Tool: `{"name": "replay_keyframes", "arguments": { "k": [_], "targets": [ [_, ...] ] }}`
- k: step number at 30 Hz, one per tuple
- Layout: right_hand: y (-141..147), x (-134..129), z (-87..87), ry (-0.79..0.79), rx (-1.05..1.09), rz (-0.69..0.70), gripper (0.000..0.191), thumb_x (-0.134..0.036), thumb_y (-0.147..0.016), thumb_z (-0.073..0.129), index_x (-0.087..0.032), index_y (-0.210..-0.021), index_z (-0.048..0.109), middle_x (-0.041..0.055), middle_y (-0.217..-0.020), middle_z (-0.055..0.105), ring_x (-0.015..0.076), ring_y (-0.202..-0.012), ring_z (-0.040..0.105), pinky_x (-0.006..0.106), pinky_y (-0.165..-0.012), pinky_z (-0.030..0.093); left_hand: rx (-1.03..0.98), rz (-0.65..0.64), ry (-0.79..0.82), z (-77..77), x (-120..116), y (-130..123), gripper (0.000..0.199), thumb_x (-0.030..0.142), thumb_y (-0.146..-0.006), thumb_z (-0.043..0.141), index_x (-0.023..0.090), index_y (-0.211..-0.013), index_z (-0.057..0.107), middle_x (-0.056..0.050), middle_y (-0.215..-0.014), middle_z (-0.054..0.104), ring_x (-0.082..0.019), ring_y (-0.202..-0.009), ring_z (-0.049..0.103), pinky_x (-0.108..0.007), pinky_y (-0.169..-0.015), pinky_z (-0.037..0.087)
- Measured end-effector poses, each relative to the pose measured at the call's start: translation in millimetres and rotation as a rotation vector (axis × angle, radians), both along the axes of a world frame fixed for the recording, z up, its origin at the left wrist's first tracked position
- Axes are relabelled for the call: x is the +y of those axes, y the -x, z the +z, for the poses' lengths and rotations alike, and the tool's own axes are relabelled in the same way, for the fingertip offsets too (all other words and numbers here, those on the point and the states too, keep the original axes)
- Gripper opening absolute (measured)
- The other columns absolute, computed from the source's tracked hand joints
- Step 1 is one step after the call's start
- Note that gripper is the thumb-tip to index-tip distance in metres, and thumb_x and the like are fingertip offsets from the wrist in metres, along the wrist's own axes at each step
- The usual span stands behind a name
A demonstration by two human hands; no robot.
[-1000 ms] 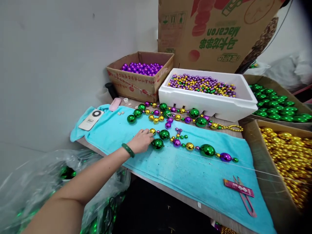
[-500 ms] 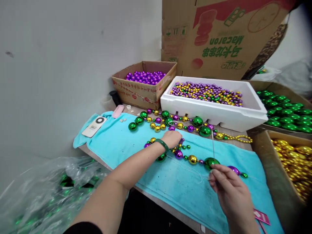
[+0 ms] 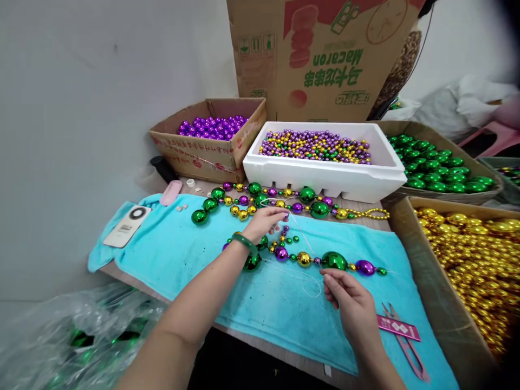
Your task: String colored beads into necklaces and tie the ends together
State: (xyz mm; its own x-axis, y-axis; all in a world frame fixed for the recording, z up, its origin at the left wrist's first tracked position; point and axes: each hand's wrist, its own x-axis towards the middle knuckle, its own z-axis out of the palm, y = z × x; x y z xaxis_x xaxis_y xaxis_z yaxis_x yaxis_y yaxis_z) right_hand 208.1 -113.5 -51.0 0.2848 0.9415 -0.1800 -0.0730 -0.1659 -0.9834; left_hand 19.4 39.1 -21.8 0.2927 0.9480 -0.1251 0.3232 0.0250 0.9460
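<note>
My left hand, with a green bangle on its wrist, is closed in a pinch on a small purple bead. My right hand pinches the lower end of a thin white strand, which slants up toward my left hand. Just beyond the right fingertips lies a large green bead, in a row with a gold bead and a purple bead. Loose clear thread curls on the turquoise towel. Finished-looking bead strands lie behind.
A white foam box of mixed beads stands at the back, beside a carton of purple beads. Green beads and gold beads fill boxes at right. Pink snips lie at front right, a phone at left.
The view has shifted right, bringing the snips into sight. My left hand has lifted off the small beads with a purple one, and the strand now slants between my hands.
</note>
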Motion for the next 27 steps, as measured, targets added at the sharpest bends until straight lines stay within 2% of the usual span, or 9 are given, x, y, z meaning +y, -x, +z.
{"name": "replay_keyframes", "arguments": {
  "k": [2,4,9,21,24,27],
  "targets": [
    [2,0,-2.1,0.017,-0.02,0.003,0.032,-0.043,-0.063,0.072,-0.015,-0.078,0.071,0.0006,-0.054,0.055,0.0113,-0.049,0.048,0.022,-0.043,0.039,-0.39,0.051,0.217,6.7,-10,8,0.032,0.031,-0.082,0.055,0.016,-0.11,0.061,-0.006,-0.092,0.065,-0.004,-0.052,0.048,-0.015,-0.041,0.03],
    [4,0,-3.3,0.025,-0.03,0.009,0.032,-0.044,-0.062,0.072,-0.015,-0.077,0.071,0.0007,-0.054,0.055,0.0118,-0.049,0.048,0.023,-0.043,0.039,-0.595,0.08,0.325,12.1,-17,16,0.029,0.028,-0.078,0.062,0.015,-0.104,0.064,-0.005,-0.088,0.063,-0.002,-0.051,0.045,-0.014,-0.039,0.026],
    [8,-1,-4.1,0.033,-0.029,0.03,0.033,-0.045,-0.06,0.073,-0.015,-0.075,0.072,0.0003,-0.052,0.053,0.0117,-0.048,0.046,0.024,-0.043,0.039,-0.74,0.114,0.396,19.0,-26,28,0.028,0.023,-0.075,0.065,0.014,-0.101,0.065,-0.005,-0.086,0.062,-0.002,-0.052,0.045,-0.013,-0.038,0.027],
    [12,-1,5.4,0.042,-0.042,0.026,0.035,-0.046,-0.057,0.073,-0.015,-0.072,0.071,0.0009,-0.052,0.054,0.0117,-0.049,0.046,0.024,-0.044,0.04,-0.733,0.095,0.374,17.8,-32,33,0.032,0.025,-0.072,0.068,0.014,-0.102,0.066,-0.005,-0.082,0.062,-0.002,-0.05,0.043,-0.014,-0.038,0.025],
    [11,0,1.3,0.055,-0.052,0.04,0.035,-0.047,-0.057,0.074,-0.015,-0.071,0.071,0.0017,-0.055,0.056,0.0115,-0.049,0.046,0.024,-0.045,0.04,-0.62,0.069,0.313,18.1,-38,31,0.037,0.03,-0.069,0.071,0.015,-0.102,0.066,-0.003,-0.08,0.062,-0.002,-0.049,0.042,-0.015,-0.04,0.026],
    [9,1,-5.7,0.067,-0.028,0.051,0.036,-0.047,-0.057,0.074,-0.015,-0.074,0.071,0.0019,-0.057,0.057,0.012,-0.051,0.048,0.023,-0.045,0.04,-0.422,-0.054,0.25,18.4,-40,30,0.038,0.035,-0.072,0.068,0.016,-0.105,0.066,-0.005,-0.084,0.063,-0.004,-0.052,0.046,-0.017,-0.043,0.031]
  ]
}}
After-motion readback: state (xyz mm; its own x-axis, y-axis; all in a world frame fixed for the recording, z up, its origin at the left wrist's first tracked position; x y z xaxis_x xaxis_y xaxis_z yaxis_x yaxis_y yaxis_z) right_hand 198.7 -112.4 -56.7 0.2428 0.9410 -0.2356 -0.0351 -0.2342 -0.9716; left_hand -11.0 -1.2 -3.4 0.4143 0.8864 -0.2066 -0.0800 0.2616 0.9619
